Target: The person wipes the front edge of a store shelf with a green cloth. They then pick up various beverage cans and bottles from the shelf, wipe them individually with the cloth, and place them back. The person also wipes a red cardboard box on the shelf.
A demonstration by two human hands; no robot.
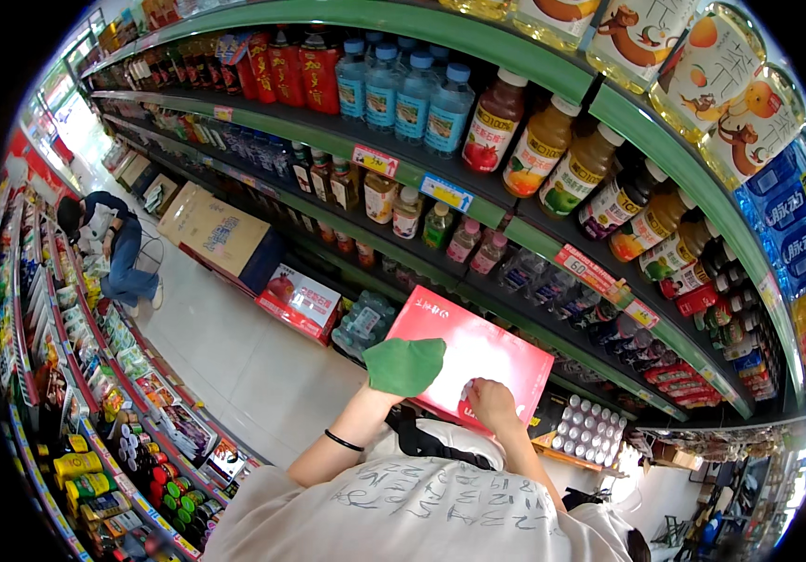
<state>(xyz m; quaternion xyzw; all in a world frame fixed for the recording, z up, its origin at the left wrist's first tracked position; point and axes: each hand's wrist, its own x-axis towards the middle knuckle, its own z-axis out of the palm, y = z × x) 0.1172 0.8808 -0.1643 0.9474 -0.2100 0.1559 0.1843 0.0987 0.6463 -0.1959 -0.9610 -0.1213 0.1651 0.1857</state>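
Observation:
A large red carton (pixel 419 323) lies in front of my body, its glossy top catching the light. Green cloth (pixel 406 365) covers my left hand at the carton's left edge, so the fingers are hidden. The bare wrist below it wears a thin black band (pixel 343 439). Over the carton's near side, my right hand (pixel 494 406) is closed, with a small whitish bit showing by its thumb side. What that bit is, I cannot make out.
Drink shelves (pixel 478 192) curve across the front and right, with several juice bottles. A red-and-white carton (pixel 298 302), wrapped bottles (pixel 366 318) and a big brown carton (pixel 218 229) stand at their foot. Snack shelves (pixel 103 375) line the left, where another person (pixel 122 248) is by the aisle.

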